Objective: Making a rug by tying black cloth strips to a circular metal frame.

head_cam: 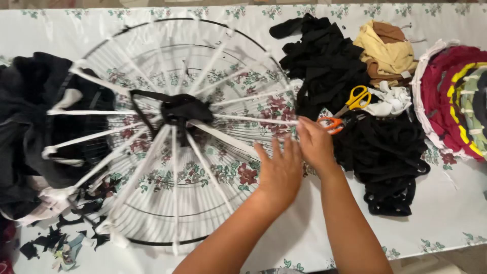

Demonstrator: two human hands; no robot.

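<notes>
While both forearms reach in from the near edge, the round wire fan-guard frame [172, 137] lies flat on the surface [446, 208], which is covered w/ a white floral-print cloth. Frame = landmark. White fabric strips [243, 119] run like spokes from its hub to its rim; a black fabric knot [180, 111] sits at the hub.

Left hand [280, 170]: at frame's right rim, fingers spread, flat, palm down on the wires. Holds nothing that I can see.

Right hand [315, 144]: just right of the frame's rim, fingertips pressed together, pinching the outer end of one white strip where it meets the rim.

Right of frame, touching the right hand: scissors w/ yellow and orange handles [350, 106], lying on a heap of black fabric scraps [355, 137]. Beyond those: folded tan and yellow cloth [388, 50], small white rag bundle [393, 99]. Far right of frame: woven round rag mat in red, yellow and grey [456, 96], partly cut off by the picture edge.

Left of frame: dark clothing pile [25, 127], partly under the rim. Near-left of frame: small black and pale offcuts [56, 243].
</notes>
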